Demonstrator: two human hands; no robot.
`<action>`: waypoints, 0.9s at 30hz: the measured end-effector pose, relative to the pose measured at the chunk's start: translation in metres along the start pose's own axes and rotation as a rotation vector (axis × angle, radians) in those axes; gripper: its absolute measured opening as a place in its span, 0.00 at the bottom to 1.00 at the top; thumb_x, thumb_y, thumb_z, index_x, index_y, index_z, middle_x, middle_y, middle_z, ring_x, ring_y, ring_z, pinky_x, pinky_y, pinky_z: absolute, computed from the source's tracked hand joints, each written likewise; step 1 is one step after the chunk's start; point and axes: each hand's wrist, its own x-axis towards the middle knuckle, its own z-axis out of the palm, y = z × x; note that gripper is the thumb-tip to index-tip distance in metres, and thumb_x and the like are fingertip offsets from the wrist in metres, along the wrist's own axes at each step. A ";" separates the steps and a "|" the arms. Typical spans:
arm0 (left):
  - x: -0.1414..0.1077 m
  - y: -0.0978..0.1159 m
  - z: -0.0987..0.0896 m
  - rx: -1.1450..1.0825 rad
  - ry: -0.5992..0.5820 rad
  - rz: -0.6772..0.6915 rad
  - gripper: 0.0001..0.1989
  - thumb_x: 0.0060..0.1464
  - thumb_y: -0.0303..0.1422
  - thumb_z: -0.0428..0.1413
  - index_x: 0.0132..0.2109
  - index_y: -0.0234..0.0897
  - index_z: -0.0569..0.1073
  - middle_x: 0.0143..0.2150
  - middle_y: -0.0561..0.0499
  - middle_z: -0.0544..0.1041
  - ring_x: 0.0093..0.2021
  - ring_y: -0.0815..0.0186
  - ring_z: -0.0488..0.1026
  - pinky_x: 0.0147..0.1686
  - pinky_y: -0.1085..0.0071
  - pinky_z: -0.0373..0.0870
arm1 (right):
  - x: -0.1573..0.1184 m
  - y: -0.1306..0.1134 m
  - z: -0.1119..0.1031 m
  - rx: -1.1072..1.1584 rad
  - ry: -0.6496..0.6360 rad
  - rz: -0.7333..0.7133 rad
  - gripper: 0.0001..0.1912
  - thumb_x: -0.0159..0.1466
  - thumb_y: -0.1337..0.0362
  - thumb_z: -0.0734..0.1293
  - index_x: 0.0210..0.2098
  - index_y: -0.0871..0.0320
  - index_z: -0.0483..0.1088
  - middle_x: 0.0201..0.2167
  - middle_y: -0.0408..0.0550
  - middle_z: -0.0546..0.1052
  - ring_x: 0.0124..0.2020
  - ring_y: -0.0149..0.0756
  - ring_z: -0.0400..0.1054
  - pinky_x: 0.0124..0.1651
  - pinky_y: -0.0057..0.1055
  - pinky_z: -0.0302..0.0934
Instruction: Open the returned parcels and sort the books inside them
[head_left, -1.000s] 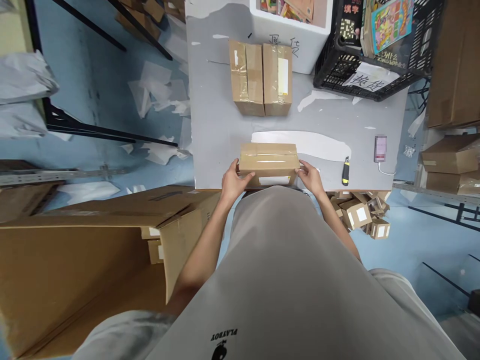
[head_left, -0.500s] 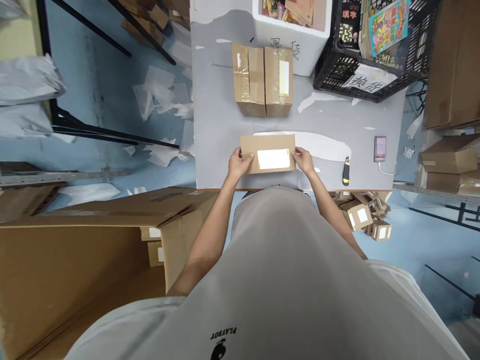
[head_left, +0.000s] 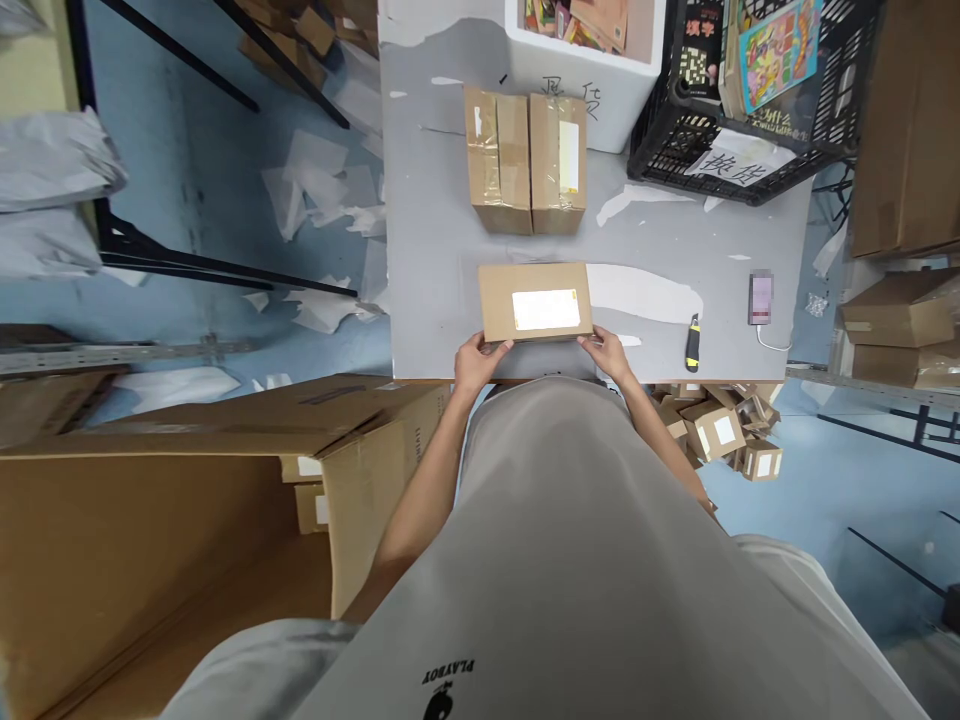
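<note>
A brown cardboard box [head_left: 495, 300] with a white label [head_left: 546, 310] on its top lies near the front edge of the grey table [head_left: 427, 290]. My left hand [head_left: 478, 362] grips its lower left corner, thumb at the near edge and fingers beneath or beside it. At the lower right corner my right hand [head_left: 606, 354] holds the same box, its thumb on the near edge. Two taped cardboard boxes [head_left: 499, 160] [head_left: 557, 160] stand side by side farther back. To the right lies a black and yellow utility knife [head_left: 692, 343].
A white foam box [head_left: 585, 90] and a black crate [head_left: 705, 180] with books stand at the back. A phone [head_left: 760, 298] with a cable lies at the right. A large open carton [head_left: 367, 500] is at lower left; small boxes [head_left: 716, 430] are piled below the table's right side.
Both hands have slid down to the box's near corners. The box has shifted slightly away from me and tilted, showing more of its near side.
</note>
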 end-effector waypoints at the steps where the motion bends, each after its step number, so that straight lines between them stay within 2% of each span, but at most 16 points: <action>1: -0.001 0.004 -0.003 0.026 0.035 -0.001 0.29 0.58 0.45 0.72 0.62 0.34 0.84 0.61 0.35 0.87 0.61 0.45 0.85 0.66 0.50 0.80 | -0.002 -0.004 -0.002 -0.018 0.020 -0.017 0.38 0.67 0.36 0.75 0.63 0.58 0.82 0.62 0.62 0.86 0.59 0.54 0.83 0.66 0.49 0.78; 4: -0.001 0.021 -0.016 0.046 0.141 0.049 0.25 0.57 0.40 0.72 0.59 0.34 0.86 0.59 0.39 0.86 0.57 0.50 0.85 0.66 0.54 0.81 | -0.007 -0.017 -0.012 -0.041 0.097 -0.099 0.36 0.70 0.35 0.72 0.61 0.57 0.84 0.56 0.60 0.86 0.57 0.53 0.83 0.64 0.47 0.79; 7: -0.003 0.039 -0.028 0.053 0.222 0.125 0.19 0.62 0.41 0.69 0.55 0.35 0.87 0.53 0.43 0.86 0.51 0.54 0.85 0.62 0.57 0.82 | -0.008 -0.031 -0.022 -0.056 0.154 -0.177 0.34 0.72 0.35 0.71 0.60 0.56 0.84 0.53 0.58 0.85 0.56 0.52 0.82 0.65 0.48 0.78; 11: -0.005 0.053 -0.032 0.108 0.261 0.134 0.14 0.65 0.41 0.67 0.49 0.36 0.88 0.48 0.45 0.85 0.46 0.56 0.83 0.57 0.59 0.81 | -0.004 -0.038 -0.020 -0.112 0.159 -0.172 0.25 0.73 0.43 0.72 0.55 0.57 0.85 0.48 0.56 0.84 0.52 0.53 0.83 0.66 0.52 0.77; 15: -0.009 0.049 -0.025 0.161 0.251 0.028 0.13 0.63 0.38 0.67 0.50 0.36 0.88 0.48 0.45 0.86 0.45 0.56 0.82 0.58 0.59 0.79 | -0.005 -0.029 -0.005 -0.113 0.136 -0.065 0.16 0.69 0.53 0.75 0.49 0.58 0.85 0.46 0.56 0.86 0.46 0.51 0.84 0.62 0.51 0.79; 19: -0.018 0.045 -0.021 0.133 0.251 -0.033 0.15 0.62 0.37 0.67 0.52 0.35 0.87 0.50 0.44 0.86 0.47 0.55 0.84 0.58 0.59 0.80 | -0.008 -0.017 0.003 -0.022 0.141 -0.034 0.17 0.65 0.51 0.78 0.47 0.55 0.83 0.45 0.55 0.87 0.45 0.48 0.83 0.59 0.50 0.81; 23: -0.032 0.058 -0.018 0.100 0.240 0.038 0.17 0.63 0.39 0.68 0.53 0.34 0.87 0.52 0.43 0.86 0.47 0.56 0.84 0.58 0.60 0.81 | -0.004 -0.004 -0.013 0.026 0.159 -0.030 0.22 0.64 0.46 0.78 0.48 0.56 0.82 0.45 0.57 0.87 0.45 0.50 0.83 0.61 0.53 0.80; 25: -0.043 0.071 -0.013 0.101 0.217 0.115 0.18 0.66 0.42 0.67 0.55 0.35 0.87 0.52 0.44 0.86 0.47 0.56 0.84 0.58 0.60 0.81 | -0.003 0.004 -0.026 0.025 0.167 -0.011 0.24 0.64 0.46 0.77 0.50 0.57 0.82 0.46 0.58 0.87 0.47 0.52 0.83 0.62 0.57 0.80; 27: -0.056 0.085 -0.003 0.120 0.191 0.214 0.18 0.69 0.44 0.65 0.56 0.37 0.87 0.51 0.44 0.85 0.47 0.56 0.84 0.58 0.59 0.81 | -0.007 0.010 -0.040 -0.008 0.228 -0.013 0.26 0.65 0.46 0.76 0.53 0.57 0.82 0.51 0.61 0.87 0.50 0.54 0.82 0.63 0.58 0.79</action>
